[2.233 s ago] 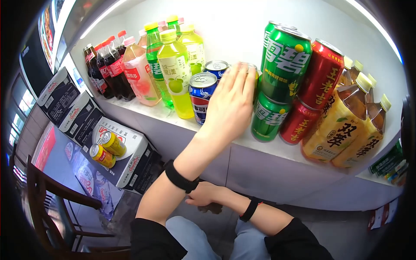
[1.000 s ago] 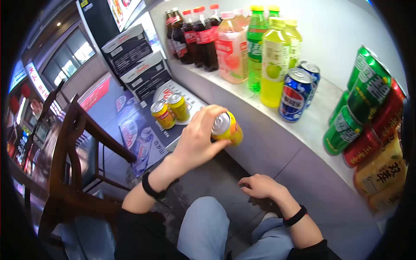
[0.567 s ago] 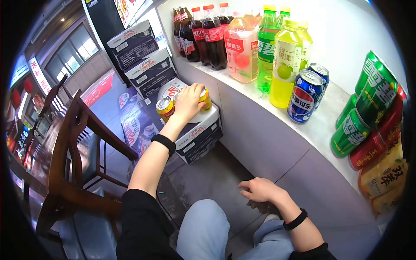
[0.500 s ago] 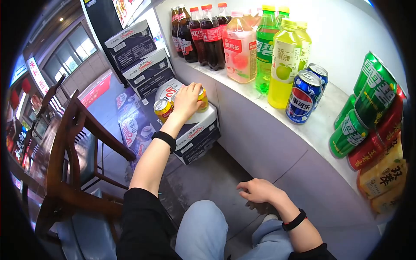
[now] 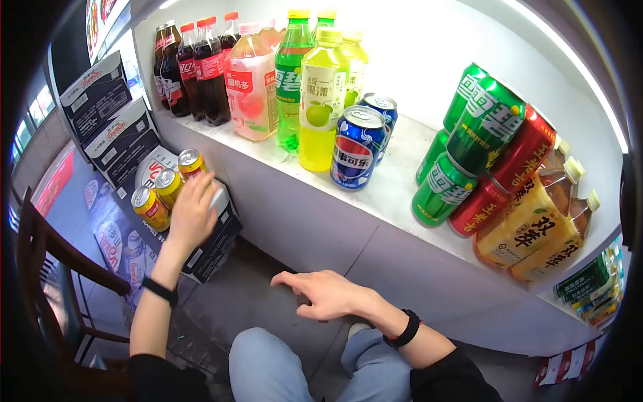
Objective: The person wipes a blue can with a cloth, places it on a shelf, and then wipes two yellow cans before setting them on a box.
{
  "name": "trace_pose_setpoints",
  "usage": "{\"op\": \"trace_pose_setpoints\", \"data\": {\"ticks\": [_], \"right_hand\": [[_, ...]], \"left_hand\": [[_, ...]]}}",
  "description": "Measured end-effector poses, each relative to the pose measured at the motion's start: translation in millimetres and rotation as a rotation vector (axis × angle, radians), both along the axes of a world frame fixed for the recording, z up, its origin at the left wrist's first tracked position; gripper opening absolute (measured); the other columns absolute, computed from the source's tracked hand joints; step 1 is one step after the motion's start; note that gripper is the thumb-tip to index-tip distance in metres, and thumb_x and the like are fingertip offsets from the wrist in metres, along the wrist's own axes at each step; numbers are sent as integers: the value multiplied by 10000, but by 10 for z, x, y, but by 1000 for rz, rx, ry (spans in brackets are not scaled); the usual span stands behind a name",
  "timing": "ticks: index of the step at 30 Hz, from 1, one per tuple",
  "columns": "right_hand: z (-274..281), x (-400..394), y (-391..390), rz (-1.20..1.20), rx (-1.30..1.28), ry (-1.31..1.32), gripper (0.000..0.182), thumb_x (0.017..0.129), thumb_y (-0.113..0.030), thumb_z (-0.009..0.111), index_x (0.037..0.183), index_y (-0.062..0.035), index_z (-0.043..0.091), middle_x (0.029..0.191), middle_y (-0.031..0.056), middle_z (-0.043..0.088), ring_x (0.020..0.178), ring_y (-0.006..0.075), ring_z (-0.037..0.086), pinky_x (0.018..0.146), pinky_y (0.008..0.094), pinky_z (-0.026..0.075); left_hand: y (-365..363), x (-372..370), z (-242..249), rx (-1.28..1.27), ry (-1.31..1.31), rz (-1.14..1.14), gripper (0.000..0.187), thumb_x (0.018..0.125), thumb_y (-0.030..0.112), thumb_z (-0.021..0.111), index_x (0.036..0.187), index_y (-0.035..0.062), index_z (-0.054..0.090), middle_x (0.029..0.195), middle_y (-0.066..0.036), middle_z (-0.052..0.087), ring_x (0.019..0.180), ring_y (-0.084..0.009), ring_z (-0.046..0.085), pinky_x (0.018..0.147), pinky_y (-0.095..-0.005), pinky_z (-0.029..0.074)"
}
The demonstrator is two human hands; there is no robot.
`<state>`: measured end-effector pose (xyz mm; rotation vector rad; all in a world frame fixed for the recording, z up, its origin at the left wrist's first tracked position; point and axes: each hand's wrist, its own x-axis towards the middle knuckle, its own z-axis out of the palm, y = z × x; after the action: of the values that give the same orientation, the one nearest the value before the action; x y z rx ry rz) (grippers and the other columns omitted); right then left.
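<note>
Three yellow cans [image 5: 169, 187] stand in a row on a white-topped carton [image 5: 216, 197] at the left. My left hand [image 5: 193, 213] is just in front of them, its fingertips near the reddish-yellow can [image 5: 191, 163] at the far end. Its fingers look loosely apart with nothing seen in them, and part of the cans is hidden behind it. My right hand [image 5: 328, 295] hangs over the floor before the shelf's front, index finger stretched out and thumb apart, holding nothing.
A lit shelf [image 5: 402, 171] carries cola bottles [image 5: 208, 70], a peach drink [image 5: 251, 94], blue Pepsi cans [image 5: 359, 147], stacked green cans [image 5: 485, 117], red cans [image 5: 522, 151] and amber bottles [image 5: 529, 228]. Dark cartons [image 5: 100, 94] stand behind the cans; a wooden chair [image 5: 63, 248] is at left.
The view has swung right. My left hand has drawn back from over the yellow cans, so three now show. My right hand has lifted, its index finger more extended.
</note>
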<state>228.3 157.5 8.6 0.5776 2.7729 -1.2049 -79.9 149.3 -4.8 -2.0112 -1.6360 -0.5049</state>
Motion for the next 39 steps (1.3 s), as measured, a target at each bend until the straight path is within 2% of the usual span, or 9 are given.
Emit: {"op": "trace_pose_setpoints", "data": {"ticks": [3,9,15,21,26,31,35,36,39], "right_hand": [[-69,-8,-42,124,59,252,547,674,-93,543,1199,-73,394,936,166,552,877,314,571,760,422,457],[547,315,-62,152,377,361,211,667,60,541,836,-63,515,844,84,477,821,276,482,710,358,431],[1458,607,43,30,1296,436,148,550,-42,606,671,-56,524,796,46,496,804,220,522,681,337,451],[1555,537,254,-223,1674,-97,198,652,-56,585,840,5,598,1000,120,537,1028,252,500,967,401,388],[1069,565,247,-59,1634,-203,303,685,-73,592,981,-9,572,1094,204,512,1032,337,490,943,390,405],[1080,407,186,-461,1173,-395,267,728,-42,561,994,-58,556,1112,255,457,1000,390,493,766,426,501],[1122,291,362,-638,980,-552,327,803,-93,513,1127,-82,556,1207,311,392,972,453,543,791,429,510],[1094,256,414,-609,1149,-547,262,809,-152,492,1021,-33,590,1024,271,560,768,425,623,719,445,522],[1239,108,604,-541,940,-790,247,778,-109,476,947,-14,630,858,226,642,782,321,651,717,419,529]], "left_hand": [[-331,144,-181,-64,-35,-22,527,674,81,662,1176,32,511,1316,-161,440,1264,-330,377,1057,-439,307],[-571,-269,-581,-91,-140,162,520,660,54,662,1155,13,509,1332,-163,421,1271,-333,367,1063,-441,302],[-692,-470,-866,-49,-266,236,519,701,37,636,1201,10,499,1294,-121,496,1258,-310,403,1051,-408,329],[-673,-505,-914,-24,-400,220,459,759,54,607,1203,-4,506,1294,-147,504,1227,-317,446,1042,-410,347],[-714,-482,-849,-38,-425,214,468,749,37,594,1205,-14,507,1293,-153,504,1230,-316,444,1054,-407,332],[-717,-491,-882,-4,-409,203,435,754,69,598,1179,-8,539,1288,-137,514,1219,-290,457,1047,-394,343],[-713,-497,-896,8,-424,206,433,751,66,598,1174,-8,544,1287,-137,516,1214,-287,463,1047,-393,344],[-708,-506,-903,11,-411,209,432,753,69,598,1175,-7,544,1284,-135,518,1212,-284,466,1046,-393,345],[-706,-510,-914,13,-407,214,428,757,74,596,1174,-7,545,1280,-134,523,1209,-281,470,1044,-392,347]]}}
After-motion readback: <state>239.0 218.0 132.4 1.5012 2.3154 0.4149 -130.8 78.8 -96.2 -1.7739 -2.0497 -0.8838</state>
